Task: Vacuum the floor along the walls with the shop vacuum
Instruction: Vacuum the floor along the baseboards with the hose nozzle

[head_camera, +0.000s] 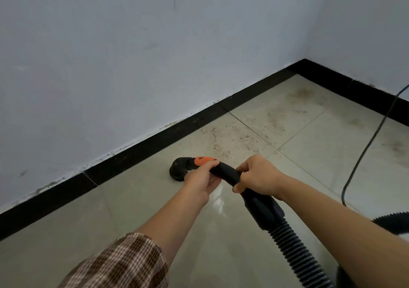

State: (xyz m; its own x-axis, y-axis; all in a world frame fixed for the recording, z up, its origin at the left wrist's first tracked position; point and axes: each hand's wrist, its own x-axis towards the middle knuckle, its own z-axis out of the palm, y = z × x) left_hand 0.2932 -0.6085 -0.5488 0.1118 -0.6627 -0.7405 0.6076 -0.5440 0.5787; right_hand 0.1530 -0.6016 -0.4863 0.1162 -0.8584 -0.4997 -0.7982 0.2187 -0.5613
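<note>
My left hand (pixel 202 178) and right hand (pixel 257 176) both grip the hose handle (pixel 223 172), left one nearer the nozzle (pixel 178 170), and the dirt (pixel 230 139) lies ahead-right along the wall (pixel 110 66).

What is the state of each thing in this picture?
floor: dirty toward the corner.
left hand: grips the handle at its front.
right hand: grips the handle behind.
nozzle: resting on the floor, near the baseboard.
cord: lying loose on the floor.
</note>
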